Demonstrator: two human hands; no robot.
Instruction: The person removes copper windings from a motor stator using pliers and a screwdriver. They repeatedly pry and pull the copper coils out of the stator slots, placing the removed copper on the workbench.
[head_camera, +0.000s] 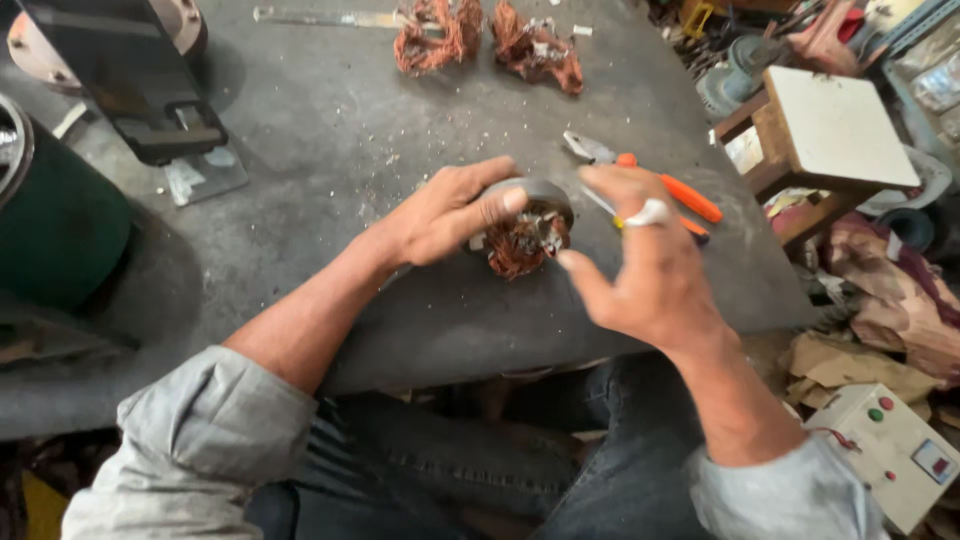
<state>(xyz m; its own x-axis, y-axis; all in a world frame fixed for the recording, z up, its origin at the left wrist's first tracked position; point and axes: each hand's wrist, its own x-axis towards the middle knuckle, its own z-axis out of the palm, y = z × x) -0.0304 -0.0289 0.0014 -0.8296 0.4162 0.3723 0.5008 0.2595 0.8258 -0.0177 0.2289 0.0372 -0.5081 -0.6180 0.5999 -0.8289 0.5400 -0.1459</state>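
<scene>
The motor core (528, 225), a round grey metal piece with tangled copper wire spilling from its open face, sits near the front edge of the surface (330, 140), a little right of the middle. The left hand (445, 212) has it in a closed grip from the left, thumb laid across the top of the grey rim and fingers curled behind. The right hand (640, 262) hangs just to the right of it with fingers spread, holding nothing, its thumb tip just beside the copper wire; whether it touches cannot be told. The core's open, wire-filled face turns toward the person. Orange-handled pliers (650, 185) lie on the surface just behind the right hand.
</scene>
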